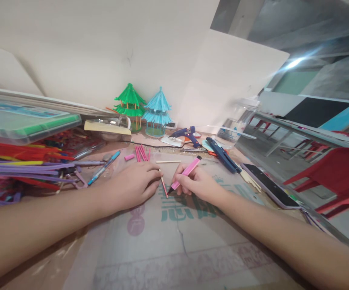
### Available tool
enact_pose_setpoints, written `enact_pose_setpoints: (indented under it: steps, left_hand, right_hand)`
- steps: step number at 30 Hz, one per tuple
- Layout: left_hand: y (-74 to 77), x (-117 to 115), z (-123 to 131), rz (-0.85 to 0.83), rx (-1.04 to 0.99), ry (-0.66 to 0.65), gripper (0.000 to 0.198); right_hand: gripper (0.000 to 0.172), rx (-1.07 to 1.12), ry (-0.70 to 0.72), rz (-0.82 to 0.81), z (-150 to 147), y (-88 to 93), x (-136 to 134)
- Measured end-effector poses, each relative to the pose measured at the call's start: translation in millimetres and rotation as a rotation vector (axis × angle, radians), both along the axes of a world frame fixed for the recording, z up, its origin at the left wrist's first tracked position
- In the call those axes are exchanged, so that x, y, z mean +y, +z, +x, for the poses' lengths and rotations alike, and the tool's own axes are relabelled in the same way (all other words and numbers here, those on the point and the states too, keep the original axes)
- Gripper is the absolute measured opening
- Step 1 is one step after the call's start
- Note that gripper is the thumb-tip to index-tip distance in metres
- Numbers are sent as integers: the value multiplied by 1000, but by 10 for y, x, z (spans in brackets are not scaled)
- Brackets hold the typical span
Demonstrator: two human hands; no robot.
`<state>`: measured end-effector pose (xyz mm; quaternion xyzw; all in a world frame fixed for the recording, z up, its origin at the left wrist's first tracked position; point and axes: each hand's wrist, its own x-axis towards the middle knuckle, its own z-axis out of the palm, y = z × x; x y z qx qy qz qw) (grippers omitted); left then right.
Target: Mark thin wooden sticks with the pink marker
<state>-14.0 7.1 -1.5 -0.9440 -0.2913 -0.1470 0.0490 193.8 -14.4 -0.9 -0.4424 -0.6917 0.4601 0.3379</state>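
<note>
My right hand (194, 181) grips a pink marker (186, 174), its dark tip pointing down and left. That tip meets the lower end of a thin wooden stick (164, 185), which is pink along its lower part. Fingers of my left hand (135, 181) pinch the stick's upper end against the printed plastic sheet (132, 249). Behind the hands lie several pink sticks (142, 153) and a pink marker cap (129, 157). An uncoloured stick (168, 162) rests flat nearby.
Green (129, 106) and blue (158, 112) pagoda models stand at the back. A glue gun (186, 135), a utility knife (221, 156) and a phone (269, 185) lie to the right. Pipe cleaners (20, 169), a blue pen (104, 168) and a plastic case (41, 125) are on the left.
</note>
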Motion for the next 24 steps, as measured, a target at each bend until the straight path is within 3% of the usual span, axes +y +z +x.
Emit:
enact_pose_setpoints:
  steps: [17, 24]
  left_hand:
    - [0, 2, 3, -33, 16, 5, 28]
    - [-2, -7, 1, -14, 12, 22, 26]
  right_hand:
    - [17, 3, -28, 18, -23, 7, -9]
    - [16, 1, 33, -1, 20, -11, 5]
